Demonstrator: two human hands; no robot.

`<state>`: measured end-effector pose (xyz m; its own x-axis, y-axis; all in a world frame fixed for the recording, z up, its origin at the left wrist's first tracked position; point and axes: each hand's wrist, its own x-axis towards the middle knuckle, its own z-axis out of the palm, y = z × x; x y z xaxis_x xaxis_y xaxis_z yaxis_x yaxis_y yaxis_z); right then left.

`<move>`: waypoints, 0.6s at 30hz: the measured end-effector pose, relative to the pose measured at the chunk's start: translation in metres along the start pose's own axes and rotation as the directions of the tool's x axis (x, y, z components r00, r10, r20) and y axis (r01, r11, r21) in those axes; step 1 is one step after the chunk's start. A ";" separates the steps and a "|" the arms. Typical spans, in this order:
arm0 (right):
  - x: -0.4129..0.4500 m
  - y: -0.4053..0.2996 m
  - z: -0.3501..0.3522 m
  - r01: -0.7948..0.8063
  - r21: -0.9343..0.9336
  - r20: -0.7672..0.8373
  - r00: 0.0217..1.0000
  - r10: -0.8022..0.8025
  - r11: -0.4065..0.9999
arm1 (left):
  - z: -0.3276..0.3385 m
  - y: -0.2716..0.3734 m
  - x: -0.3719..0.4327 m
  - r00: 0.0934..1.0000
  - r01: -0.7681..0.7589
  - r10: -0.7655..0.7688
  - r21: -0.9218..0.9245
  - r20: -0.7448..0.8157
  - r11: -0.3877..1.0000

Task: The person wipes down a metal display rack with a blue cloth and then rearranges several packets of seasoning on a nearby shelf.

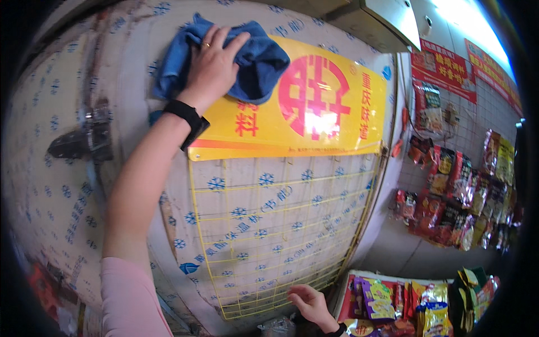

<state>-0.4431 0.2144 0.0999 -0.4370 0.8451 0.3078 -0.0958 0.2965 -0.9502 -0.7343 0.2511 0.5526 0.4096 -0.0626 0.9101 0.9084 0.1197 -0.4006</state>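
Note:
High on the panel wall, my left hand (214, 63) presses a blue cloth (263, 69) with spread fingers; a ring and a black wristband show on that arm. The cloth lies over the upper left part of a yellow sign (269, 122) with red characters. Below the sign hangs a yellow wire grid rack (261, 217) with hooks. Low at the rack's bottom right, my right hand (309, 301) is held with its fingers slightly curled and nothing seen in it; a black band is on the wrist.
Packaged seasonings (446, 177) hang on a wire grid at the right. Below stands a display box (343, 295) of colourful packets (379, 299). A dark latch (80, 143) sticks out at the left. A metal box (379, 25) juts out overhead. A clear plastic bag (278, 326) lies below the rack.

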 end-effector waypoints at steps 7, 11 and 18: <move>-0.012 0.017 -0.006 -0.064 0.012 0.050 0.997 0.063 0.998 | 0.040 0.036 -0.015 0.985 -0.114 0.141 -0.238 0.103 0.965; -0.020 0.009 -0.022 -0.040 -0.060 0.083 0.996 0.045 0.997 | 0.038 0.077 -0.025 0.952 -0.107 0.192 -0.330 0.237 0.938; -0.050 -0.012 -0.083 -0.009 -0.080 0.147 0.989 0.020 0.997 | 0.050 0.142 -0.032 0.903 -0.065 0.192 -0.320 0.385 0.945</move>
<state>-0.3458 0.2059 0.0998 -0.5656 0.7764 0.2781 -0.0207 0.3237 -0.9459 -0.6228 0.3197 0.4717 0.5120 0.3478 0.7854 0.8589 -0.2003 -0.4713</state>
